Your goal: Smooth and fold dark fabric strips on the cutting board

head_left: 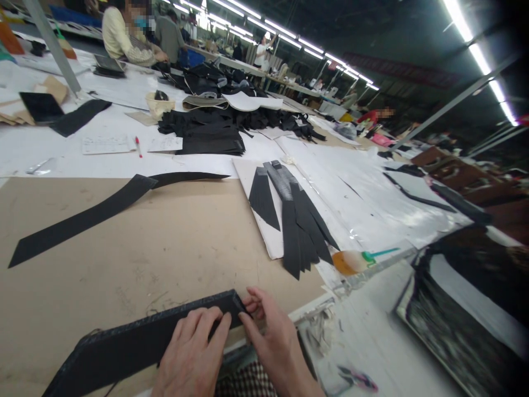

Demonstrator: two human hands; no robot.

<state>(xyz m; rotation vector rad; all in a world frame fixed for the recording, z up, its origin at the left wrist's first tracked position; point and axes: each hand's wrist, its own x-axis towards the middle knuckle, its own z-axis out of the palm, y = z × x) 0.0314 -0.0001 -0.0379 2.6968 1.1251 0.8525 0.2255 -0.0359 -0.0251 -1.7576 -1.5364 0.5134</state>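
Note:
A long black strip (128, 342) with a rough dark edge lies along the front of the brown board. My left hand (194, 342) rests on its right part, fingers bent and pressing down on the piece. At the strip's right end, my right hand (268, 331) pinches the corner between thumb and fingers. Farther back on the board is a curved black strip (86, 218), overlapping a thinner one (185, 177). Several narrow black strips (297, 226) are fanned out on a white card (268, 242) behind my hands.
An orange bottle (349, 263) with a green nozzle lies at the right. Pink-handled snips (359, 379) are near the front edge. Black pieces (210, 132), a red pen (138, 147) and papers lie farther back. A person (128, 36) works across the table.

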